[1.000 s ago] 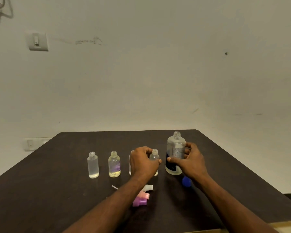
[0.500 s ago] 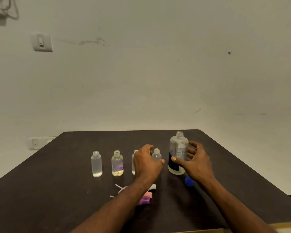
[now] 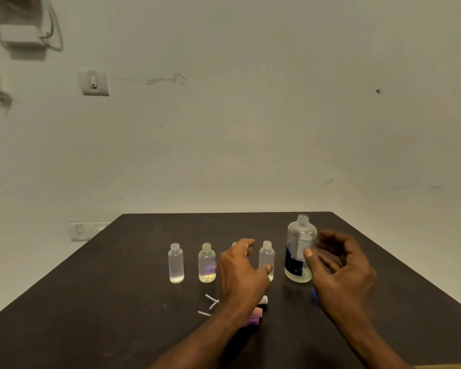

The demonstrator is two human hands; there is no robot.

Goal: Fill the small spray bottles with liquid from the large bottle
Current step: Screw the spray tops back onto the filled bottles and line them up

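While the left hand (image 3: 241,272) hovers low over the table (image 3: 104,302) with its fingers loosely spread and holding nothing, its thumb tip lies against or just in front of the fourth small bottle (image 3: 266,259); contact cannot be told. That hand hides most of the third small bottle (image 3: 234,244), of which only the neck shows. The right hand (image 3: 341,270) is half open, fingers curved; its thumb touches the side of the large bottle (image 3: 300,249) while the fingers stand apart from it, so it grasps nothing.

All the bottles stand upright and uncapped in a row. The large bottle, at the right end, holds a shallow layer of pale liquid. The first small bottle (image 3: 176,263) has a little clear liquid at the bottom; the second (image 3: 206,262) holds yellowish liquid. Spray tops (image 3: 254,315), pink and white, lie just behind the left wrist, and a blue cap (image 3: 314,294) lies by the right hand.
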